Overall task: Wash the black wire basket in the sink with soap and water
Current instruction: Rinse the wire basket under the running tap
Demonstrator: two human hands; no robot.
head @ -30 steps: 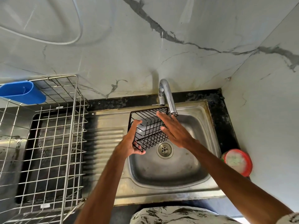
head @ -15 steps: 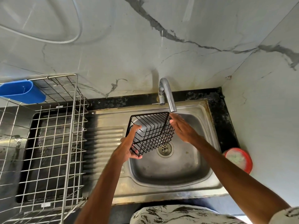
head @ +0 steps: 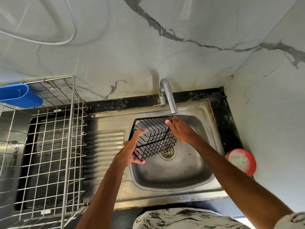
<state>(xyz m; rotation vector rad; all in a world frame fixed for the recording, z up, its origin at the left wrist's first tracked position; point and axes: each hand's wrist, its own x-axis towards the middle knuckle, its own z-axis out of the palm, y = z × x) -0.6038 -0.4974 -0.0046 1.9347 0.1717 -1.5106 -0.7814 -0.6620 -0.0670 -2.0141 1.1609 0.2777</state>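
The black wire basket (head: 153, 138) is held tilted above the steel sink (head: 175, 169), its far right corner just under the spout of the tap (head: 167, 98). My left hand (head: 130, 152) grips its near left side, fingers inside and thumb underneath. My right hand (head: 179, 131) lies with straight fingers against the basket's right side, fingertips at the top corner by the spout. A thin stream of water seems to fall at that corner.
A steel wire dish rack (head: 49, 146) stands on the left, with a blue plastic holder (head: 19, 96) on its back edge. A red round tub (head: 241, 161) sits on the black counter right of the sink. Marble walls close the back and right.
The basket has been turned and lifted a little toward the spout. My right hand slid from the basket's front face to its right side, up to the corner under the tap.
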